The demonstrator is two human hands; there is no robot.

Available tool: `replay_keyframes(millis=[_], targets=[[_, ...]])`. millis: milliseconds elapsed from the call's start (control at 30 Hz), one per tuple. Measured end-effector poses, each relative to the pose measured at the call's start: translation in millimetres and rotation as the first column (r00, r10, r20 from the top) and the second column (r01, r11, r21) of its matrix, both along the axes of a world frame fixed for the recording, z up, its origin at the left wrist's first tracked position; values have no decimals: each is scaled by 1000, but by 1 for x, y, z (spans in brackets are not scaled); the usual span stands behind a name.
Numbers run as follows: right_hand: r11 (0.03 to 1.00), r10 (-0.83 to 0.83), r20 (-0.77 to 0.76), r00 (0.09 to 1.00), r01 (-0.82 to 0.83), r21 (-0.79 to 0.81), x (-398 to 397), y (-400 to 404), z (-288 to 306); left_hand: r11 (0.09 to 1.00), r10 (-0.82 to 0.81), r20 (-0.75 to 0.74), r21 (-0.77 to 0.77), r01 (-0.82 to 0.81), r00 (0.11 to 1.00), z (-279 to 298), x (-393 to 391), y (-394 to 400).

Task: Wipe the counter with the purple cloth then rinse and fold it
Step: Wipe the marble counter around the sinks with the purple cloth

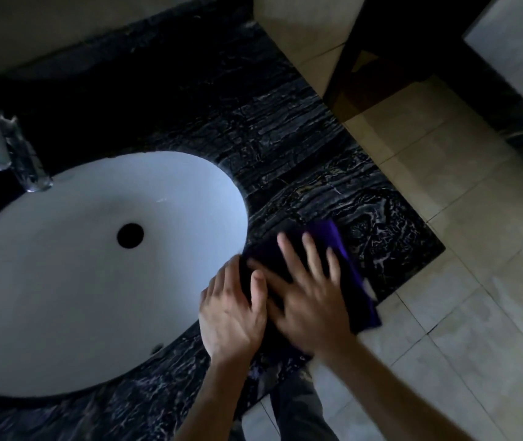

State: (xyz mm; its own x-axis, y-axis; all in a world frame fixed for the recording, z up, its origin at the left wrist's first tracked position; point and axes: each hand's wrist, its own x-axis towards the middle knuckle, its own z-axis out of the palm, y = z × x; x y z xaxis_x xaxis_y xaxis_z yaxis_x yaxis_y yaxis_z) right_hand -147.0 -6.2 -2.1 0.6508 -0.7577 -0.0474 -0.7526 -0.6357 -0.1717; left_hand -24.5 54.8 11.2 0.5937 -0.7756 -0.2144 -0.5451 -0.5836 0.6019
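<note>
The purple cloth (346, 265) lies on the black marble counter (285, 148) just right of the white sink (63, 281), near the counter's front right corner. My right hand (311, 291) rests flat on top of the cloth with its fingers spread. My left hand (234, 310) grips the cloth's left edge beside the sink rim, fingers curled around the fabric. Most of the cloth is covered by my hands; its right strip shows bright purple and hangs slightly past the counter's edge.
A chrome faucet (2, 144) stands at the sink's back left. The sink's drain hole (130, 235) is dark. Beige floor tiles (444, 218) lie to the right, with a dark door frame (413, 43) beyond.
</note>
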Motion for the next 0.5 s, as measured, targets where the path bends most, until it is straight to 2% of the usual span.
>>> replay_keyframes(millis=[100,167,233,300,433,500], targets=[[995,-89,-26,996,88,-51,15,-78,-6,999,12,-5,-32,-12,1000,2,-2,1],[984,-176,-48,983,175,-31,31,-122,-6,999,25,-10,-31,-26,1000,4,-3,1],[973,-231,-62,971,230,-23,38,-134,-6,998,45,-29,-31,-46,999,5,-4,2],[973,-228,-56,972,225,-43,35,-110,-7,994,89,-50,-56,-92,995,4,-5,3],[999,23,-36,999,-22,29,8,-1,1,976,173,-100,-114,-184,980,2,-6,9],[994,80,-23,997,-78,78,-5,41,6,976,179,-88,-107,-188,980,3,-6,9]])
